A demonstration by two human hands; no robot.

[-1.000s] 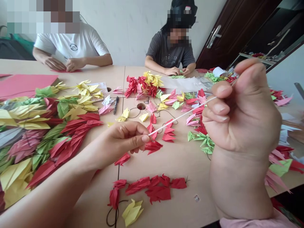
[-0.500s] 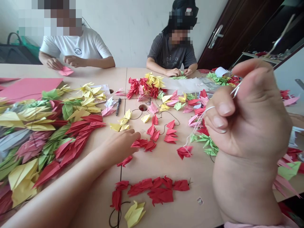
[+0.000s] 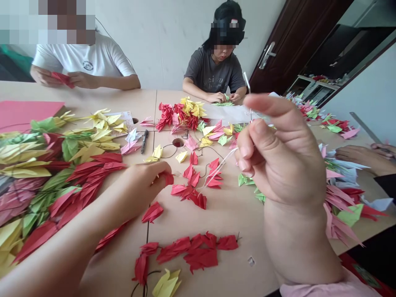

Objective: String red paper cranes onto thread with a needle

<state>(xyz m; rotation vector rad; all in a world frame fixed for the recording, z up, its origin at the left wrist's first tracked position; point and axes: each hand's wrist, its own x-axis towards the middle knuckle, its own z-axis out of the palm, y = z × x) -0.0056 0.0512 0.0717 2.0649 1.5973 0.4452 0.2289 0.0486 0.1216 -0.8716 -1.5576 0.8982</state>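
Observation:
My left hand is closed in a pinch over the table, with a small red paper crane at its fingertips. My right hand is raised at the right, fingers curled on a white thread. A thin, pale, needle-like piece sticks up by its index finger. The thread slants down to a red folded crane among other red cranes. Closer to me lies a row of red cranes with a dark cord, and a yellow crane beneath it.
Strung cranes in several colours cover the left side. A black pen and a red paper stack lie farther back. Two people sit opposite, handling folded paper. Another person's hands rest at the right, near pink and white cranes.
My left hand has moved slightly left and now shows a red crane in its fingers. My right hand has shifted left, and the crane on its thread has moved down-left beside the other red ones.

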